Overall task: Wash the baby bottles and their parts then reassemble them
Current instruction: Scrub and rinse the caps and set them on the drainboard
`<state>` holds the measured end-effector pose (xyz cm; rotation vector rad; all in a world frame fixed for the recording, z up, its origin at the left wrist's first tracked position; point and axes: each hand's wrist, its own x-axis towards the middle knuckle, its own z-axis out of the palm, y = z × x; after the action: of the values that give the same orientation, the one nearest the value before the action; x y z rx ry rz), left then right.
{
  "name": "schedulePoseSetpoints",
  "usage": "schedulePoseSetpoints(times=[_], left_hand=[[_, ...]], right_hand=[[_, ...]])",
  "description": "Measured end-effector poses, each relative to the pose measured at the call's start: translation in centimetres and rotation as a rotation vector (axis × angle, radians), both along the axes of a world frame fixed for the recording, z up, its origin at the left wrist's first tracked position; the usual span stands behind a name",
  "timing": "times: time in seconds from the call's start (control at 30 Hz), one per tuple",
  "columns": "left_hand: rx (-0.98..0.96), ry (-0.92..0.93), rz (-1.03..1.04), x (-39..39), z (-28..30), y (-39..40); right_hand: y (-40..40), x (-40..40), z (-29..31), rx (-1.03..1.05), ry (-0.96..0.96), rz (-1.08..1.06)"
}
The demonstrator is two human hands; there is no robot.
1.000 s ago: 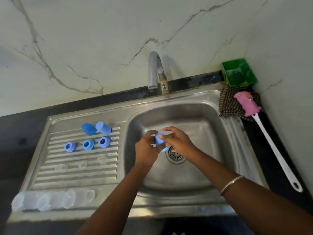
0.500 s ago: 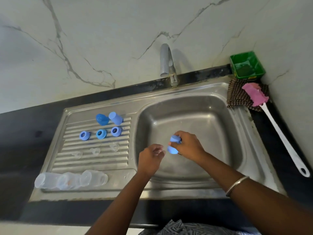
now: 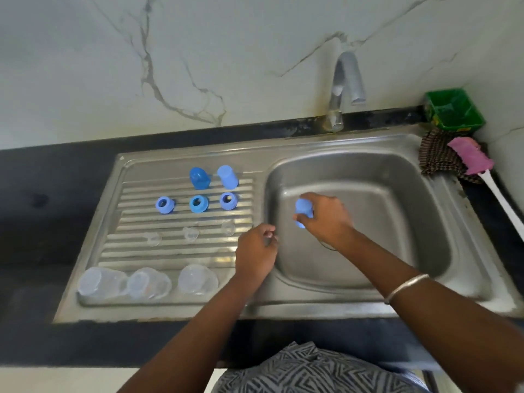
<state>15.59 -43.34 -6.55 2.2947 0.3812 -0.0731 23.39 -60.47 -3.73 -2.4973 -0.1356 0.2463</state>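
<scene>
My right hand [image 3: 326,219] grips a light blue bottle cap [image 3: 304,211] over the left side of the steel sink basin [image 3: 397,222]. My left hand [image 3: 256,252] hangs with curled fingers at the basin's left rim and holds nothing. On the ribbed drainboard [image 3: 136,251] stand two blue caps [image 3: 200,178] [image 3: 228,177], three blue collar rings [image 3: 165,205] [image 3: 198,204] [image 3: 228,200] and three clear teats [image 3: 153,239] [image 3: 190,234] [image 3: 227,227]. Three clear bottles [image 3: 99,283] [image 3: 149,283] [image 3: 197,279] lie along its front edge.
A grey tap [image 3: 344,89] rises behind the basin. At the back right sit a green tub [image 3: 453,109], a checked cloth [image 3: 438,156] and a pink bottle brush [image 3: 472,156] with a white handle. The black counter [image 3: 56,180] surrounds the sink.
My hands have come apart. The right one keeps the blue cap and my left one has drawn back to the basin's left rim. The view shifted so the drainboard sits nearer the middle.
</scene>
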Motion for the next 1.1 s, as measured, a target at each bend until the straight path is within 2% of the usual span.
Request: schedulePoseSetpoints(times=[0.07,0.13,0.2,0.37,0.5,0.67,0.87,1.0,1.1], left_hand=[[0.025,-0.022,-0.022,0.1,-0.3,0.6],[0.07,-0.011,-0.088,-0.1,-0.6,1.3],[0.071,0.019,-0.134,-0.2,-0.9,1.7],[-0.086,0.011,-0.131,-0.2,-1.4,2.8],[-0.064,-0.019,-0.163,-0.4,-1.9,3.2],[-0.101,0.004,-0.158,-0.5,-2.1,3.4],[-0.081,0.019,-0.174,-0.5,-1.9,3.1],[-0.071,-0.007,-0.145,-0.9,-1.3,2.9],[-0.063,-0.011,-0.137,-1.1,-1.2,2.8]], right_hand=[[1.6,0.2,0.3,0.192,-0.058,-0.071],[4.0,0.5,1.3,0.315,-0.139,-0.044],[6.7,1.1,2.9,0.36,-0.154,0.031],[14.9,3.7,5.4,0.383,-0.155,0.295],[21.7,6.6,6.0,0.279,-0.241,0.542],[27.2,9.9,5.5,0.02,-0.222,0.693],[30.7,11.7,4.3,-0.394,-0.308,0.735],[32.5,11.8,3.2,-0.525,-0.335,0.774],[33.2,11.8,2.3,-0.543,-0.309,0.774]])
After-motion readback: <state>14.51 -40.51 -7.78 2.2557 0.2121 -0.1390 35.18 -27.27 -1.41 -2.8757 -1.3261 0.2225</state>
